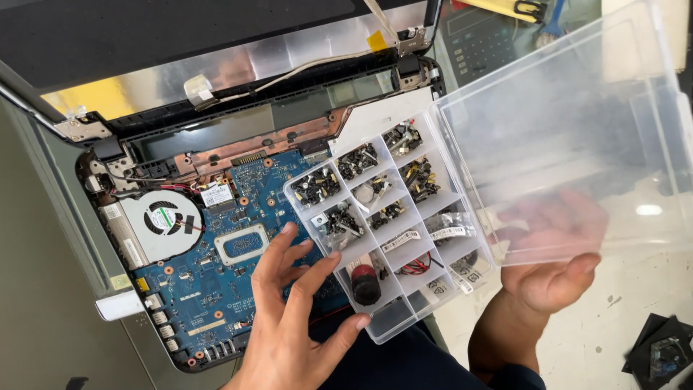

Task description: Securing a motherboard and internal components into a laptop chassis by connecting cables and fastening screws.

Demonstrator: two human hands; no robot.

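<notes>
Parts box [393,217], clear plastic with a grid of small bins, held up over the right half of an opened laptop [209,238]. Left hand [289,318] at 7 o'clock of the box, fingers spread flat against its near-left edge, thumb hooked on the corner, propping rather than clamping. Right hand [552,278] at 4 o'clock, cupped palm-up under the flipped-open lid [570,137], seen partly through the plastic, probably keeping that lid from flopping and tipping the bins. Hands well apart, one at each end, box roughly level so the screws and little black bits stay sorted. Bare board under it, blue, with fan [167,220] at 9 o'clock of the box and hinge [411,40] at 12. Box blocks the board's right side. Dark scraps [660,350] on the white table at 4 o'clock, calculator [480,40] up top.
</notes>
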